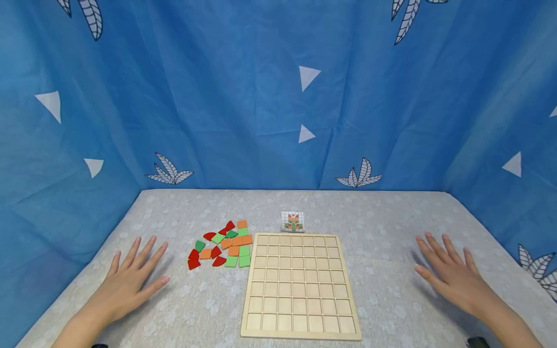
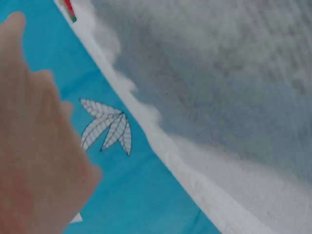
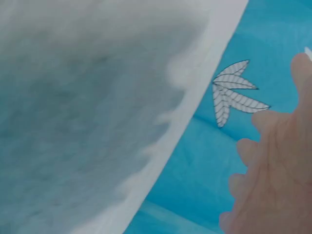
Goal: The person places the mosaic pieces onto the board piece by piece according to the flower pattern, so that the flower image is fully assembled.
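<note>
In the head view my left hand [image 1: 127, 285] is spread over the table's left side, fingers straight, holding nothing. Just to its right lies a loose group of flat tiles: orange squares [image 1: 206, 254], light green squares [image 1: 244, 261], dark green pieces [image 1: 199, 246] and red rounded pieces [image 1: 219, 261]. A wooden grid board [image 1: 292, 334] with vacant square cells lies at the centre. Behind it is a small card [image 1: 292, 222] with a coloured pattern on a grid. On the far right, my right hand [image 1: 454, 275] is spread with straight fingers, apart from any object.
The table [image 1: 383, 232] has a pale patterned cover. Blue cloth [image 1: 243, 96] with white triangles and leaf prints encloses the back and both sides. Both wrist views show mostly table cover, shadow and blue cloth.
</note>
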`<state>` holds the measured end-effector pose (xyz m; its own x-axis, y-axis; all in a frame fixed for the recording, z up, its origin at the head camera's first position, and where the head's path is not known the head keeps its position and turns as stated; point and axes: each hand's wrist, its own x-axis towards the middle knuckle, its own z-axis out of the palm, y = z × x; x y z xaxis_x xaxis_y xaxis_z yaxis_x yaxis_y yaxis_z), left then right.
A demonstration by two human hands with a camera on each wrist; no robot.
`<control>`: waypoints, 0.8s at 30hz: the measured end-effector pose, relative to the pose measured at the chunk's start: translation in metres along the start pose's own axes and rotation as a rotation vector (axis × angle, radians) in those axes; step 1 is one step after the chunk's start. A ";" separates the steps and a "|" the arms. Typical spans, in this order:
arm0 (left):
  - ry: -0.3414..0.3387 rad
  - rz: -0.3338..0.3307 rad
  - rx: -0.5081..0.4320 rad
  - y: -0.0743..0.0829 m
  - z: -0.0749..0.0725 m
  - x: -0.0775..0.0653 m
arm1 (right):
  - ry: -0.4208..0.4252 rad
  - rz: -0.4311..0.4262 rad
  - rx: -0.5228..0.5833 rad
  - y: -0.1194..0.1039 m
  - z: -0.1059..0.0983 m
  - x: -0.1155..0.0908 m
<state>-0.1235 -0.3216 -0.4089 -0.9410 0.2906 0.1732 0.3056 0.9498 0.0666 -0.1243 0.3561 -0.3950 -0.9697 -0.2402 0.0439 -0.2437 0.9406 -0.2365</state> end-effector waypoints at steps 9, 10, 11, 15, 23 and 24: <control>0.027 0.087 -0.076 0.032 -0.013 0.010 | 0.024 -0.025 0.019 -0.024 -0.009 0.003; 0.027 0.095 -0.080 0.037 -0.014 0.012 | 0.023 -0.033 0.020 -0.027 -0.009 0.004; 0.028 0.103 -0.079 0.043 -0.015 0.013 | 0.023 -0.040 0.020 -0.029 -0.009 0.005; 0.023 0.143 -0.093 0.064 -0.020 0.020 | 0.031 -0.071 0.027 -0.038 -0.009 0.009; 0.006 0.198 -0.208 0.098 -0.026 0.033 | 0.029 -0.145 0.144 -0.055 -0.011 0.019; 0.005 0.210 -0.224 0.102 -0.026 0.034 | 0.027 -0.156 0.178 -0.057 -0.011 0.021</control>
<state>-0.1209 -0.2181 -0.3710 -0.8534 0.4767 0.2110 0.5182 0.8197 0.2439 -0.1306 0.2997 -0.3699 -0.9210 -0.3711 0.1184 -0.3867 0.8345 -0.3926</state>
